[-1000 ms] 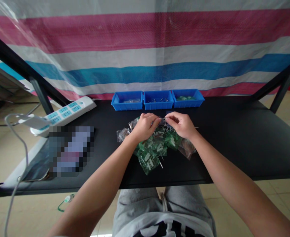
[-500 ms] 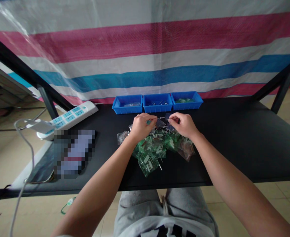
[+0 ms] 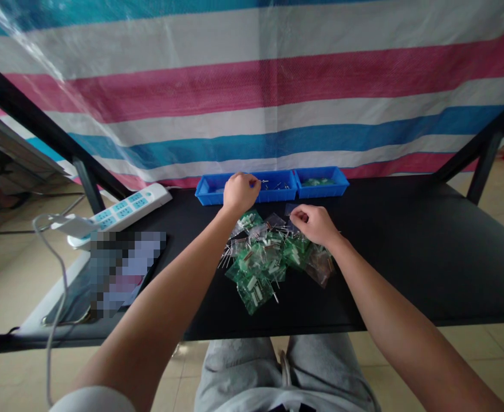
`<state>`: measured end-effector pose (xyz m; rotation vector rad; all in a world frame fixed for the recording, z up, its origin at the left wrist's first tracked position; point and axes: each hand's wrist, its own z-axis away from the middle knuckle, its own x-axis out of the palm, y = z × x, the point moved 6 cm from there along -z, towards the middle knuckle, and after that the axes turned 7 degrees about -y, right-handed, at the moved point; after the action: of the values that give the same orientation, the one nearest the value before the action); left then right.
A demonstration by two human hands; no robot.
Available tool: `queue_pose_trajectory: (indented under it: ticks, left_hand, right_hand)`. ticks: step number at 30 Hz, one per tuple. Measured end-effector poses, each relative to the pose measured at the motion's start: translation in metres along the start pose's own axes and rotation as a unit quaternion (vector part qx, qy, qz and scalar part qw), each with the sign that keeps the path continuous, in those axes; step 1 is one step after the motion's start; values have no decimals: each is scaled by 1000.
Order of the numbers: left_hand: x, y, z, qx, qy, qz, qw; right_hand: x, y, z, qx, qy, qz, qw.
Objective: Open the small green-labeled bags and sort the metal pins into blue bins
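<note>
My left hand (image 3: 240, 192) is closed in a pinch over the row of blue bins (image 3: 211, 195), holding a small metal-legged part (image 3: 258, 182) above the middle bin (image 3: 278, 186). My right hand (image 3: 314, 224) rests closed on the heap of small clear bags with green pieces (image 3: 263, 264) in the middle of the black table (image 3: 406, 252), pinching an empty clear bag (image 3: 292, 208). The right bin (image 3: 321, 182) holds green pieces. The left bin holds clear bags.
A white power strip (image 3: 121, 210) lies at the table's left rear, with a white cable (image 3: 54, 274) hanging off the left edge. A blurred flat object (image 3: 123, 269) lies on the left. A striped tarp (image 3: 252, 91) hangs behind. Black frame legs stand at both sides.
My left hand has moved away from my right hand, forward to the blue bins, carrying the small part. My right hand stays on the heap with the bag.
</note>
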<state>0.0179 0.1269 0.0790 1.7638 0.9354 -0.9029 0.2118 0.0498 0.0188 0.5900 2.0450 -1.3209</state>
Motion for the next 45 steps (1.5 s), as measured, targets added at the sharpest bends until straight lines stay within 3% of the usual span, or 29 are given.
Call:
queue_pose_trajectory:
  ticks: [7,13,16,20,22,26,28,33,40,45]
  left_hand:
    - [14,4,-17,2,-26,-43,999]
    - [11,3,-18,-19,0,3,1000]
    - [3,-4,-8,-29,41,51,997]
    - [-9,-13,25,2,86,111,990]
    - [-10,-17,43,27,70,120,990]
    - [3,-17,67,105,-62,144,982]
    - [8,-18,73,129,-95,139,977]
    - [14,-22,77,151,-93,113,978]
    - [23,-10,82,175,-93,74,977]
    - [25,-6,83,204,-101,50,972]
  right_hand:
    - [1,1,0,14,-8,-10,1000]
    - [0,0,1,13,-10,-3,1000]
    - [-5,-1,1,12,5,3,1000]
    - [-11,-1,1,7,24,10,1000]
    - [-11,0,1,11,27,14,999]
    - [-8,0,1,10,25,36,999]
    - [-7,-2,1,-2,19,49,999]
    - [-3,-6,2,-28,2,72,997]
    - [5,-25,7,-93,-26,73,993]
    - [10,-39,-2,-134,-88,109,981]
